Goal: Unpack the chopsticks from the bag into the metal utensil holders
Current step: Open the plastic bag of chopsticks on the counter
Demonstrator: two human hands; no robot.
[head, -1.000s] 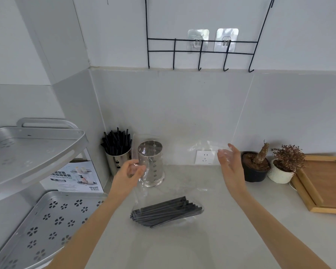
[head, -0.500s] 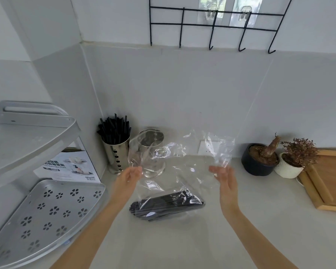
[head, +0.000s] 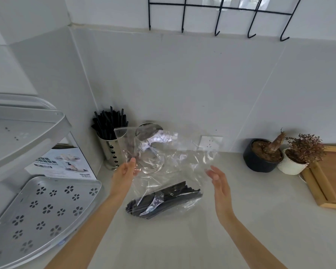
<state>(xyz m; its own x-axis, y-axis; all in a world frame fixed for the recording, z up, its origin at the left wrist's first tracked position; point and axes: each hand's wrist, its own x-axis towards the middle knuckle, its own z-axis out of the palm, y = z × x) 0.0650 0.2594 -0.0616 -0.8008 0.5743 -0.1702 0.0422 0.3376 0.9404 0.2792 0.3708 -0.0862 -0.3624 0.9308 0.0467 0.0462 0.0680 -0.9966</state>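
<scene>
A clear plastic bag (head: 175, 162) hangs over the counter, its lower end resting around a bundle of black chopsticks (head: 163, 199). My left hand (head: 125, 171) pinches the bag's upper left edge. My right hand (head: 218, 181) is beside the bag's right edge with fingers spread; whether it touches the plastic is unclear. Behind the bag stand two metal utensil holders: the left holder (head: 110, 147) is full of black chopsticks, the right holder (head: 149, 129) is seen mostly through the plastic.
A grey perforated corner rack (head: 45, 206) and a printed box (head: 60, 162) fill the left side. A black plant pot (head: 260, 158), a white plant pot (head: 293, 164) and a wooden tray (head: 330, 177) sit at the right. A black wire hook rack (head: 217, 18) hangs on the wall.
Both hands have come down from near the holders, and the bag's upper part has sagged lower over the chopstick bundle. The view has tilted downward.
</scene>
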